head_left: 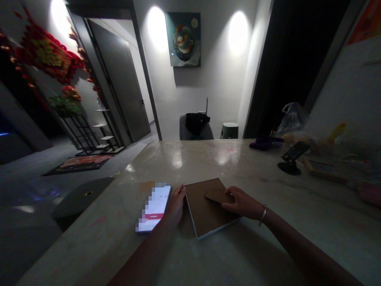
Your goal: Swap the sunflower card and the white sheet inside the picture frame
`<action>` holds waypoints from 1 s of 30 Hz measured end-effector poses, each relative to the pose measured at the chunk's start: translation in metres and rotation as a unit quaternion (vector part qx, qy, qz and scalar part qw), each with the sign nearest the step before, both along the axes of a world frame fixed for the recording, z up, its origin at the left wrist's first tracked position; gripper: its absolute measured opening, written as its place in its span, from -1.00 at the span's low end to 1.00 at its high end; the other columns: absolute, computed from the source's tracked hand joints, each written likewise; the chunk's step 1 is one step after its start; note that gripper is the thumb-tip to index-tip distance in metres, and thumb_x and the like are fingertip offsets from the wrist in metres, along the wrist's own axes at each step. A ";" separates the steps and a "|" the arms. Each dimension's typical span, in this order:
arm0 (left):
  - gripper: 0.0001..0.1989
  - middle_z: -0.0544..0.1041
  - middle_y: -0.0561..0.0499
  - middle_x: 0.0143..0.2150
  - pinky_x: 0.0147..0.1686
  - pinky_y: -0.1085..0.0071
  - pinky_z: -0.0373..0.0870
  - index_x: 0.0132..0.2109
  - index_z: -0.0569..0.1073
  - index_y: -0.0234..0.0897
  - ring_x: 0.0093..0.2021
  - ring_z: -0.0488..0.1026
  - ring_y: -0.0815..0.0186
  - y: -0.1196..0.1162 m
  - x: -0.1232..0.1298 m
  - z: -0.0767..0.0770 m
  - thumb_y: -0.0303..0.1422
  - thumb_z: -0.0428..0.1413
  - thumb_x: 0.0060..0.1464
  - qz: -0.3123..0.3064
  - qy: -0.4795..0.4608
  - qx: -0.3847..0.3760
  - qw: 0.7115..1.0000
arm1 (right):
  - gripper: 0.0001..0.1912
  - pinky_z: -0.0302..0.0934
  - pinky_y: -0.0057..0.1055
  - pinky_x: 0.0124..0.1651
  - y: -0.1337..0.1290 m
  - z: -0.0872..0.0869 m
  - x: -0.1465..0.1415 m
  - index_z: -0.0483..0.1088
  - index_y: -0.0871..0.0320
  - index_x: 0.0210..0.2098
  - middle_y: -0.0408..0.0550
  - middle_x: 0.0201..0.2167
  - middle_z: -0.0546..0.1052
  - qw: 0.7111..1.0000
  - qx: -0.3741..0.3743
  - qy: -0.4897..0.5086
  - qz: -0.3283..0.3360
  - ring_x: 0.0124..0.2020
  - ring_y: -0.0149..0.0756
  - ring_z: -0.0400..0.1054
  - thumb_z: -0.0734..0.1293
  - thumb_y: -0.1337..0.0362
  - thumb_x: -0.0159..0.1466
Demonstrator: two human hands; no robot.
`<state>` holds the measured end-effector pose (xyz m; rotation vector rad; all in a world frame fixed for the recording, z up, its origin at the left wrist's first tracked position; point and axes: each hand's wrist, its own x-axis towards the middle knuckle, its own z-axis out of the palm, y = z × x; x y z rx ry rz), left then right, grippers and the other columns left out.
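A flat square brown board with a thin white edge [201, 214] lies on the pale marble table [154, 159] in front of me. My left hand [176, 204] grips its left edge near the upper corner, fingers closed. Over the board, my right hand [238, 202] pinches a brown flap or small piece [218, 195] between thumb and fingers. Whether this piece is attached to the board I cannot tell. A bracelet circles my right wrist. Just left of my left hand lies a phone with a lit screen [156, 210], partly pixelated.
At the table's right stand a black phone stand [290, 167], a wooden frame [324, 170], a purple cloth [266, 143] and a clear plastic bag [293, 119]. A chair with a black garment [196, 123] is beyond the far edge. A round stool [81, 198] stands at the left.
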<state>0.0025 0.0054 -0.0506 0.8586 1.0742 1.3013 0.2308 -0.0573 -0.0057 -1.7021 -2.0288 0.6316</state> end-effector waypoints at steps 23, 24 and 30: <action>-0.90 0.55 0.02 -0.41 -0.29 0.34 0.38 -0.37 0.44 -0.30 -0.31 0.49 0.25 -0.001 0.005 0.020 -0.42 0.15 -0.15 -0.028 -0.085 -0.077 0.993 | -0.62 0.11 -0.26 -0.08 0.000 -0.021 -0.017 0.29 0.19 -0.15 0.03 -0.21 0.41 0.990 0.140 0.005 0.029 -0.16 -0.20 0.26 0.31 0.26 0.02; -0.90 0.55 0.02 -0.42 -0.29 0.34 0.39 -0.37 0.44 -0.30 -0.32 0.49 0.25 -0.001 0.005 0.021 -0.42 0.14 -0.14 -0.026 -0.085 -0.078 0.993 | -0.61 0.12 -0.27 -0.08 0.000 -0.022 -0.018 0.29 0.18 -0.15 0.02 -0.22 0.41 0.989 0.142 0.012 0.028 -0.17 -0.21 0.26 0.31 0.27 0.01; -0.93 0.54 0.02 -0.45 -0.28 0.36 0.38 -0.37 0.44 -0.30 -0.32 0.49 0.27 -0.002 0.005 0.025 -0.46 0.12 -0.11 -0.027 -0.086 -0.080 0.993 | -0.60 0.15 -0.27 -0.13 -0.004 -0.027 -0.022 0.29 0.16 -0.14 0.00 -0.27 0.40 0.987 0.158 0.043 -0.004 -0.22 -0.22 0.28 0.32 0.25 0.00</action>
